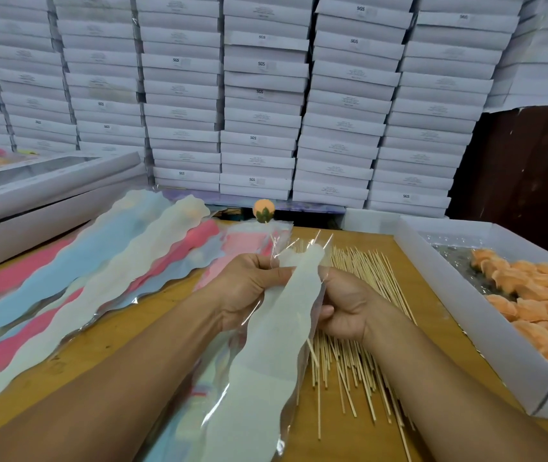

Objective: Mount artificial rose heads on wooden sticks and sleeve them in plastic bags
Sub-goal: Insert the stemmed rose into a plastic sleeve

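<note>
Your left hand (249, 288) pinches the bag (266, 361) mouth; your right hand (342, 305) grips the stick (312, 356), rose (263, 211) poking above.

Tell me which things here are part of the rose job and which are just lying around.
In use: rose head on its stick, cream plastic bag, left hand, right hand, spare sticks, tray of orange roses.
Lying about: stacked white boxes, windowed box.
</note>
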A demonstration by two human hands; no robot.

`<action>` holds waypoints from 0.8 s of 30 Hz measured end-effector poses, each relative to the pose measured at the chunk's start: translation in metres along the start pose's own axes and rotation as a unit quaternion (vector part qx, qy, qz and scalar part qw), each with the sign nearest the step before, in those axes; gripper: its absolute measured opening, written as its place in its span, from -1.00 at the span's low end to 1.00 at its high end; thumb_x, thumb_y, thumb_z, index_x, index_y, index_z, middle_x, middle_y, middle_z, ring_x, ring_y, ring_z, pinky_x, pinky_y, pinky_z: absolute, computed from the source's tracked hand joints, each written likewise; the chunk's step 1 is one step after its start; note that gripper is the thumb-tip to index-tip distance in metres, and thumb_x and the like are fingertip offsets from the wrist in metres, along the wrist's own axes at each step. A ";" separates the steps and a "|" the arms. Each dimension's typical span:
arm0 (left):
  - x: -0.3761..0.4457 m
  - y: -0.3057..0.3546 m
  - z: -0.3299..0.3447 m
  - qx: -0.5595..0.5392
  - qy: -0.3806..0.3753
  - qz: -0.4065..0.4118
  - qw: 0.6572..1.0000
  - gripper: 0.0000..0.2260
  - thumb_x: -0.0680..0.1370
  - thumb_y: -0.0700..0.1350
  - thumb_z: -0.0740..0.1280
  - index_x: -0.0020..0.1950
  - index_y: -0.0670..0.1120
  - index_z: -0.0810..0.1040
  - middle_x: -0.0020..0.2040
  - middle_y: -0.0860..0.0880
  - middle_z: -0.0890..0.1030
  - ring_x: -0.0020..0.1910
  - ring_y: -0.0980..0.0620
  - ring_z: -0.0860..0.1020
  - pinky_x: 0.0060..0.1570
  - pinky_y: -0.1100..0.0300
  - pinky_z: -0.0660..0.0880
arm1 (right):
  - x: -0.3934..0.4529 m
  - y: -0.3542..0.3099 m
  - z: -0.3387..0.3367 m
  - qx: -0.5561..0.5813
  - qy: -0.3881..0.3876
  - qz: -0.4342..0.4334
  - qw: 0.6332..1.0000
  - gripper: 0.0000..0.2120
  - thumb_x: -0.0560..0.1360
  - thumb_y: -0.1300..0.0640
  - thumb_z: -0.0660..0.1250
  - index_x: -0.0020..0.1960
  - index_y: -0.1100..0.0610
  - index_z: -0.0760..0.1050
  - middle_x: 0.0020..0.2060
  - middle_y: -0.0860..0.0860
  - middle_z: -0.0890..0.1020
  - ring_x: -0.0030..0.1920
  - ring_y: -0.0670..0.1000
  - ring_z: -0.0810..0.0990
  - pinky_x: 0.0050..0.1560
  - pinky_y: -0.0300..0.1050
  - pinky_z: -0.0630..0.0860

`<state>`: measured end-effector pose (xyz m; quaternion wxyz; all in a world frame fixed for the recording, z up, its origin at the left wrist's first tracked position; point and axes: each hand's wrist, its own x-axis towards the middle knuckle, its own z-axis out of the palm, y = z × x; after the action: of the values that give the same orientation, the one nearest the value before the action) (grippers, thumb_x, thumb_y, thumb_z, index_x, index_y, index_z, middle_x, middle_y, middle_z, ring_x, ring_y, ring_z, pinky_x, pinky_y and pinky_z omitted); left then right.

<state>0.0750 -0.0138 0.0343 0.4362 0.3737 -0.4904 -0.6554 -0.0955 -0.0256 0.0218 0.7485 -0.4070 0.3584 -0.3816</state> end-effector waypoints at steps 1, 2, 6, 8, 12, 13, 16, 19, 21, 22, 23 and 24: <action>0.000 0.001 0.000 -0.003 0.013 0.008 1.000 -0.73 0.50 -0.24 0.43 0.10 -0.42 0.60 -0.12 -0.28 0.68 -0.36 -0.10 0.66 -0.34 0.14 0.61 | -0.002 -0.002 -0.003 -0.014 -0.001 0.004 1.000 -0.68 0.47 0.22 0.37 0.21 0.28 0.54 -0.29 0.10 0.66 -0.46 -0.06 0.57 -0.69 -0.35 0.27; 0.001 0.002 -0.001 -0.007 0.024 0.016 1.000 -0.68 0.49 -0.24 0.44 0.13 -0.45 0.57 -0.14 -0.28 0.67 -0.37 -0.09 0.65 -0.35 0.15 0.61 | -0.006 -0.004 -0.007 -0.039 -0.006 0.012 0.999 -0.68 0.42 0.18 0.43 0.14 0.27 0.60 -0.25 0.12 0.67 -0.44 -0.06 0.58 -0.67 -0.36 0.30; 0.002 0.004 -0.006 -0.020 0.049 0.028 0.998 -0.65 0.44 -0.22 0.45 0.13 -0.42 0.58 -0.21 -0.24 0.68 -0.39 -0.07 0.65 -0.37 0.16 0.60 | -0.018 -0.012 -0.016 -0.094 -0.080 0.043 0.991 -0.75 0.34 0.17 0.55 -0.01 0.25 0.71 -0.18 0.18 0.69 -0.43 -0.05 0.60 -0.62 -0.37 0.38; 0.002 0.004 -0.006 -0.021 0.049 0.022 0.998 -0.74 0.43 -0.23 0.44 0.03 -0.38 0.61 -0.23 -0.22 0.68 -0.41 -0.06 0.65 -0.39 0.17 0.61 | -0.019 -0.010 -0.016 -0.086 -0.100 0.052 0.990 -0.75 0.38 0.18 0.54 0.02 0.27 0.70 -0.15 0.20 0.69 -0.40 -0.05 0.63 -0.61 -0.38 0.41; 0.003 0.003 -0.006 -0.013 0.052 0.023 0.998 -0.85 0.39 -0.22 0.46 -0.12 -0.29 0.63 -0.29 -0.18 0.69 -0.45 -0.03 0.64 -0.46 0.20 0.56 | -0.015 -0.002 -0.007 -0.089 -0.095 0.066 0.989 -0.79 0.38 0.18 0.50 -0.02 0.25 0.72 -0.14 0.17 0.70 -0.40 -0.09 0.60 -0.62 -0.41 0.37; 0.004 0.003 -0.006 -0.011 0.054 0.024 0.998 -0.86 0.39 -0.23 0.46 -0.12 -0.29 0.63 -0.30 -0.17 0.68 -0.46 -0.03 0.63 -0.46 0.20 0.56 | -0.015 -0.001 -0.005 -0.092 -0.090 0.067 0.989 -0.81 0.39 0.21 0.47 -0.03 0.25 0.73 -0.15 0.16 0.70 -0.41 -0.10 0.59 -0.62 -0.41 0.36; 0.005 0.003 -0.009 -0.001 0.049 0.023 0.999 -0.83 0.39 -0.22 0.47 -0.10 -0.29 0.63 -0.27 -0.18 0.69 -0.42 -0.04 0.65 -0.43 0.19 0.57 | -0.012 0.001 -0.004 -0.085 -0.074 0.067 0.991 -0.84 0.40 0.29 0.41 -0.04 0.29 0.68 -0.19 0.16 0.68 -0.44 -0.11 0.56 -0.60 -0.40 0.39; 0.006 0.005 -0.015 0.014 0.027 0.004 1.000 -0.84 0.38 -0.21 0.49 -0.12 -0.28 0.66 -0.21 -0.21 0.70 -0.35 -0.07 0.67 -0.36 0.18 0.59 | -0.009 -0.006 -0.013 -0.098 -0.033 0.046 0.994 -0.91 0.44 0.35 0.39 -0.08 0.36 0.63 -0.33 0.15 0.63 -0.48 -0.11 0.57 -0.56 -0.36 0.47; 0.005 0.006 -0.017 0.027 0.004 -0.018 0.999 -0.86 0.34 -0.22 0.51 -0.16 -0.27 0.69 -0.21 -0.23 0.70 -0.34 -0.09 0.68 -0.34 0.16 0.60 | -0.010 -0.014 -0.022 -0.103 -0.012 0.030 0.994 -0.90 0.42 0.33 0.43 -0.11 0.37 0.66 -0.33 0.16 0.63 -0.48 -0.09 0.57 -0.54 -0.34 0.50; 0.004 0.006 -0.019 0.037 -0.006 -0.030 0.999 -0.86 0.33 -0.22 0.52 -0.16 -0.26 0.70 -0.20 -0.23 0.70 -0.33 -0.10 0.68 -0.33 0.15 0.60 | -0.010 -0.019 -0.026 -0.101 -0.001 0.022 0.995 -0.90 0.39 0.32 0.45 -0.13 0.36 0.66 -0.33 0.15 0.62 -0.47 -0.09 0.58 -0.53 -0.33 0.51; 0.005 0.005 -0.020 0.050 -0.012 -0.042 0.998 -0.84 0.32 -0.22 0.52 -0.15 -0.26 0.70 -0.18 -0.24 0.70 -0.31 -0.11 0.69 -0.31 0.12 0.62 | -0.009 -0.024 -0.029 -0.101 0.012 0.012 0.995 -0.89 0.37 0.30 0.46 -0.13 0.35 0.66 -0.33 0.14 0.62 -0.47 -0.09 0.57 -0.53 -0.33 0.51; 0.004 0.005 -0.020 0.064 -0.017 -0.054 0.996 -0.81 0.31 -0.21 0.53 -0.13 -0.26 0.69 -0.16 -0.24 0.70 -0.29 -0.13 0.69 -0.28 0.08 0.63 | -0.008 -0.028 -0.032 -0.107 0.029 -0.001 0.994 -0.87 0.36 0.28 0.47 -0.13 0.34 0.65 -0.34 0.13 0.62 -0.47 -0.10 0.56 -0.54 -0.34 0.50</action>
<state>0.0933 -0.0251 0.0342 0.3668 0.4153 -0.5178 -0.6518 -0.1342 -0.0396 0.0354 0.6898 -0.4737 0.4181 -0.3534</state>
